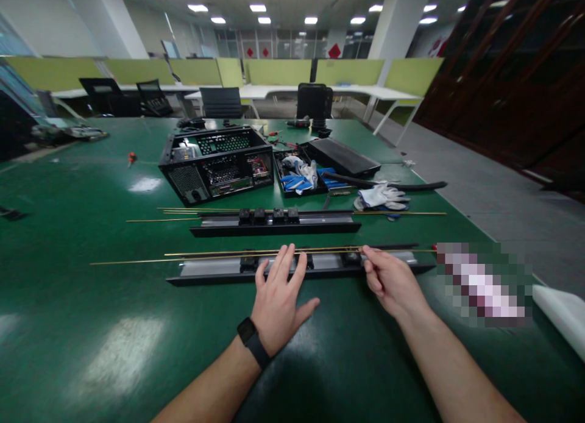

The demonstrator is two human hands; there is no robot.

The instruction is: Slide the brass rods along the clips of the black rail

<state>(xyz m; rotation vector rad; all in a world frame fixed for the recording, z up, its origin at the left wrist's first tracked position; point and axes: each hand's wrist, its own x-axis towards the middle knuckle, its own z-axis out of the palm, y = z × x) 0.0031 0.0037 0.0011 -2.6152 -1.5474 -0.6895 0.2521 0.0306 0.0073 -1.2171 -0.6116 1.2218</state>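
A long black channel (205, 280) with a pale inner face lies crosswise on the green table, with small black blocks (249, 263) set along it. Thin brass rods (192, 255) run lengthwise over it and stick out past its left end. My left hand (281, 304), a dark watch on its wrist, lies with fingers spread across the rods and channel, hiding part of the middle. Toward the channel's right end, my right hand (390, 280) pinches a brass rod between thumb and forefinger beside another black block (351, 256). Its fingertips partly cover the grip.
Just behind lies a second black channel (274, 230) with several blocks and brass rods. Farther back are an open black computer case (217, 167), a tray of blue-white gloves (299, 174), a black panel (340, 156) and another glove (381, 196). A blurred-out patch (482, 283) covers something at right.
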